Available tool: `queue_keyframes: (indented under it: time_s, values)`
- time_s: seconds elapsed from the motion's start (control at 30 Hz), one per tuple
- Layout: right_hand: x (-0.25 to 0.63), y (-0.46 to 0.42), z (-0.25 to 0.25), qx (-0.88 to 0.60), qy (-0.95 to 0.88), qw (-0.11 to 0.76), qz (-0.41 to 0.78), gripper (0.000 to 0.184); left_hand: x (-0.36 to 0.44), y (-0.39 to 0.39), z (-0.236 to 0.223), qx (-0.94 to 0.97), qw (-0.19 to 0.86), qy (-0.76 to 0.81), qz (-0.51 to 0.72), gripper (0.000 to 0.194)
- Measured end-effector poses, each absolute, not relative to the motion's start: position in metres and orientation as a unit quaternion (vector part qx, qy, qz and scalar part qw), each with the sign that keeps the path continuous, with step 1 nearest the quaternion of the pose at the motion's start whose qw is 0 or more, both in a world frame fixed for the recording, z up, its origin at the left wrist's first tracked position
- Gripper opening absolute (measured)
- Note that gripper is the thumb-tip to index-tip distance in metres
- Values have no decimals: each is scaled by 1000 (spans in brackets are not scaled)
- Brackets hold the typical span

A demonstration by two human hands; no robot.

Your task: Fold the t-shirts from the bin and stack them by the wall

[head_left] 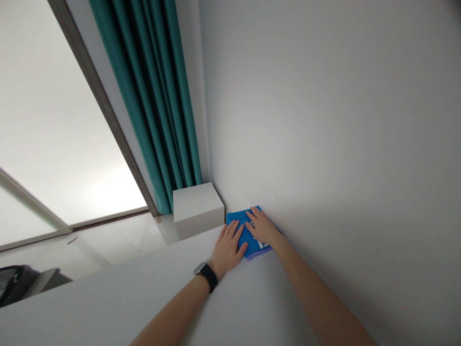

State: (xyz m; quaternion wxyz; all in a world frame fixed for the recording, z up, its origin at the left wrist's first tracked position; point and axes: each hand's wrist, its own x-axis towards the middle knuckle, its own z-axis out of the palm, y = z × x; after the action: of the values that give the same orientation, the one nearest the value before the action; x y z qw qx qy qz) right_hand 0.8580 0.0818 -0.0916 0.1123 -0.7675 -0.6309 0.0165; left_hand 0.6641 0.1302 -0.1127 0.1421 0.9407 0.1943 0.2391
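Note:
A flat blue folded cloth or soft packet (pixel 246 241) with white print and a purple lower edge lies on the white surface (pixel 144 298), against the wall. I cannot tell exactly what kind of thing it is. My left hand (pixel 228 246) rests on its left side, fingers stretched out and thumb apart. Over its upper right part lies my right hand (pixel 262 227), palm down with the fingers spread. Neither hand is wrapped round it. A watch with a black strap (pixel 208 276) is on my left wrist.
A white box-shaped cabinet (pixel 198 209) stands just beyond the surface's far edge, in front of a teal curtain (pixel 158 96). The white wall (pixel 324 120) borders the right side. Pale floor (pixel 118 235) and a dark object (pixel 18 283) show at the left.

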Motion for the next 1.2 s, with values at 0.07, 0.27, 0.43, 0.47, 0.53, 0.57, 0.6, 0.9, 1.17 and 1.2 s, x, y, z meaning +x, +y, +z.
queue_keyframes:
  time_s: [0.07,0.27,0.43,0.47,0.53,0.57,0.6,0.9,1.17,1.2]
  values:
    - [860,82,-95,-761,-639,112,16,61,663,128,-113,943,146,193,227,64]
    - [859,81,-100,-756,-645,110,10,61,662,126,-113,942,156,195,223,65]
    - [856,80,-99,-757,-644,106,8,62,668,133,-111,932,148,229,239,57]
    - [856,79,-98,-757,-644,105,9,62,669,134,-111,932,144,234,238,57]
    - [855,78,-97,-757,-645,104,10,63,670,134,-112,934,139,238,229,60]
    - [856,77,-96,-756,-646,105,11,63,670,132,-113,935,138,238,222,62]
    - [856,77,-96,-756,-646,106,12,63,669,131,-114,937,139,235,216,64]
    - [853,70,-86,-755,-643,130,7,58,656,128,-121,919,200,249,229,69]
    - [820,12,-87,-704,-684,182,-48,54,642,103,-126,926,189,247,213,95]
    - [816,8,-89,-702,-689,174,-48,57,644,100,-127,927,179,252,214,98]
